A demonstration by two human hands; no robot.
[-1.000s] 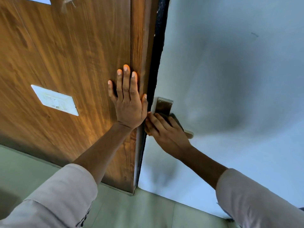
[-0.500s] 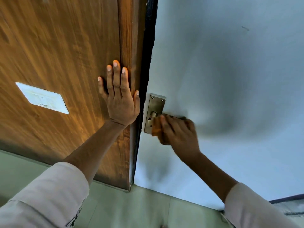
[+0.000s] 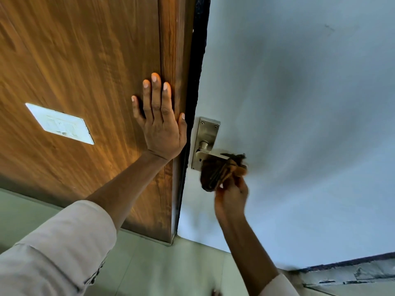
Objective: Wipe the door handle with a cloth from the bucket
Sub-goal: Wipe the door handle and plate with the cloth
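A metal lever door handle (image 3: 202,154) on a brushed backplate (image 3: 207,133) sits at the left edge of a pale blue-grey door (image 3: 299,124). My right hand (image 3: 232,194) grips a dark brown cloth (image 3: 215,171), bunched against the underside and outer part of the lever; the lever's free end is hidden by the cloth. My left hand (image 3: 161,124) lies flat, fingers spread, on the wooden panel (image 3: 85,71) beside the door's edge. No bucket is in view.
A white switch plate (image 3: 59,123) is set in the wooden panel at left. A dark gap (image 3: 195,82) runs between panel and door. Pale tiled floor (image 3: 160,263) lies below. A chipped threshold strip (image 3: 346,272) shows at lower right.
My right hand has slid with the cloth from the backplate outward and down along the lever, uncovering the plate and spindle. The left hand stays pressed on the wood.
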